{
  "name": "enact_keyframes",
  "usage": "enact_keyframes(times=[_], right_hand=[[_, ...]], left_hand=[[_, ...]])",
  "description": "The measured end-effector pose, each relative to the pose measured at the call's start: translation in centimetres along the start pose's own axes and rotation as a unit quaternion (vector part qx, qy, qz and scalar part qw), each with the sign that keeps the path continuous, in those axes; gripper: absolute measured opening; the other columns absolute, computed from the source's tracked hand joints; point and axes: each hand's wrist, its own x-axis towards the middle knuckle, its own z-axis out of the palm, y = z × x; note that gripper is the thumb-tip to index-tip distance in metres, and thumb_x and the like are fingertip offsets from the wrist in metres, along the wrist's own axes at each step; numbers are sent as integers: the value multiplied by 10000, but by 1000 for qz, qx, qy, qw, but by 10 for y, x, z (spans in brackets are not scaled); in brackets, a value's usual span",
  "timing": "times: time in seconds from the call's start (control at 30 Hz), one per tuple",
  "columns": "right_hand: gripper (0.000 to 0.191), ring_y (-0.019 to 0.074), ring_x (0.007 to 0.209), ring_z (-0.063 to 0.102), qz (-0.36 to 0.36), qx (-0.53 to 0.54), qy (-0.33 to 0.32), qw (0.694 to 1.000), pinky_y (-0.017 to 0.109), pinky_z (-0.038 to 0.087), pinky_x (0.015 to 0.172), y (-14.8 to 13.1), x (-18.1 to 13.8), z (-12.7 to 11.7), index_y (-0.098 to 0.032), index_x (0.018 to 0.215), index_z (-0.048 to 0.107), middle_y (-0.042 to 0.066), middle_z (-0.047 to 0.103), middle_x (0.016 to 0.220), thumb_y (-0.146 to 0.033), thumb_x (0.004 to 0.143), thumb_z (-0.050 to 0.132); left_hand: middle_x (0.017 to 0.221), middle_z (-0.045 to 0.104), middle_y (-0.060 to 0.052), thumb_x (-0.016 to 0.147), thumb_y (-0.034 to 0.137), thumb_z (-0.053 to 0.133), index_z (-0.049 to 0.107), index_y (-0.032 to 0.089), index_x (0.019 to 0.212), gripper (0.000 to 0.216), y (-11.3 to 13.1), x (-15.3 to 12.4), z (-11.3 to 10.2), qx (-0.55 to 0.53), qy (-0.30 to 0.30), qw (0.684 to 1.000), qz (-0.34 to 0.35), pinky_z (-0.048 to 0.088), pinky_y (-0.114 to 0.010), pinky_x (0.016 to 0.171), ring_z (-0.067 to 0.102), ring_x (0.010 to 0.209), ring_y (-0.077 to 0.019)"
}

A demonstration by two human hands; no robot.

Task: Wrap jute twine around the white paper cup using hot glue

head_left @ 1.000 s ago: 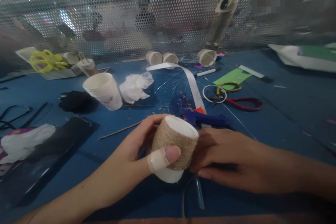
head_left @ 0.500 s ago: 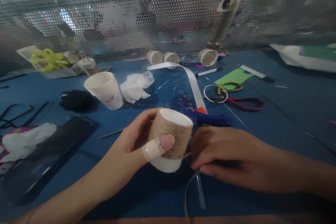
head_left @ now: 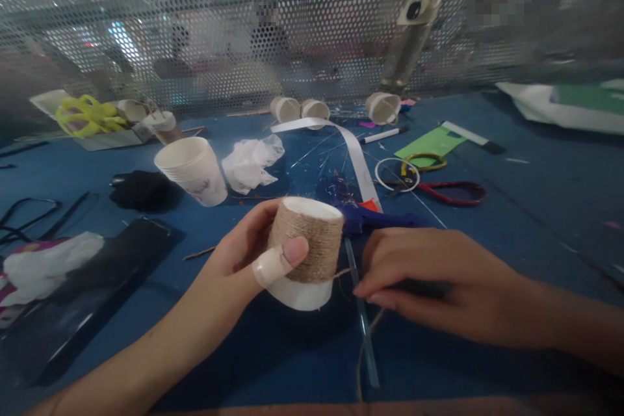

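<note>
My left hand point(head_left: 260, 257), its thumb bandaged, grips a white paper cup point(head_left: 299, 294) turned bottom up and tilted. Brown twine point(head_left: 316, 247) is wound round most of the cup's wall, leaving a white band bare at the lower rim. From the winding a loose strand runs to my right hand point(head_left: 424, 283), whose fingers are pinched on it; the tail hangs down below toward the table's front edge. Behind my hands lies a blue glue gun point(head_left: 358, 218). A clear glue stick point(head_left: 368, 344) extends from it toward me, under the strand.
A stack of paper cups point(head_left: 192, 169) and crumpled white plastic point(head_left: 253, 162) stand back left. Red-handled pliers point(head_left: 453, 192), a white ring point(head_left: 397, 174) and green paper point(head_left: 429, 146) lie right. Twine-wrapped cups point(head_left: 285, 109) lie along the perforated metal screen point(head_left: 219, 45).
My left hand and the cup have shifted slightly left, away from my right hand. A longer stretch of twine now shows between them.
</note>
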Motion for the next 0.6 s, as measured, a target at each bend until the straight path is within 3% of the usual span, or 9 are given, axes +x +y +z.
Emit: enact_keyframes(times=[0.4,0.6], right_hand=[[113,76,823,757,25,-21,9,999,145,566,777,0,-3,-1,-200,1074,787,-4,816,911,-157,997,715],[208,75,767,775,71,-19,39,997,129,585,747,-3,-5,1,-240,1145,744,-44,817,896,-194,944,775]], left_hand=[[1262,809,-31,885,472,843,775,279,1227,398,0,-1,0,4,0,1000,-6,577,-315,991,720,1228,-276],[1245,814,-26,884,470,842,779,284,1216,386,0,-1,0,0,-3,1000,-6,578,-315,986,723,1229,-278]])
